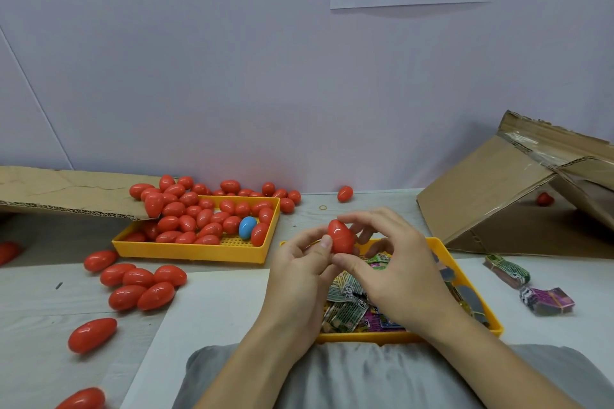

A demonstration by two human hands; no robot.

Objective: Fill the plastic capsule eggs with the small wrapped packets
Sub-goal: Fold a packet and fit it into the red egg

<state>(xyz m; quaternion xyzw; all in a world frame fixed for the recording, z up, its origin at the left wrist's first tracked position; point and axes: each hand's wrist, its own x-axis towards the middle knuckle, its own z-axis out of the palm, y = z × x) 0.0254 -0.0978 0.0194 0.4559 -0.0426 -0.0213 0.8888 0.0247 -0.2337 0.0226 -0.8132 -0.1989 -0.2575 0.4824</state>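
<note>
Cardboard ramp point(498, 196): propped at two o'clock, likely a chute or box flap.
Egg tray point(199, 250): at ten o'clock, stocked with red eggs within reach.
Packet tray point(465, 279): right under the hands, so packets are near.
Left hand point(299, 272): fingers curled, pinching the egg's lower side.
Right hand point(395, 265): thumb and fingertips grasping the same egg.
Held egg point(341, 237): above the packet tray, looks closed; probably being snapped shut or opened.

**Bench layout at inspection**

A tray point(196, 250) holding eggs point(199, 217) is sitting rear-left; loose eggs point(143, 285) are lying before it. A packet tray point(465, 279) is sitting front-centre, with bundled packets point(546, 300) lying right of it and a cardboard box point(518, 196) resting behind those.
</note>
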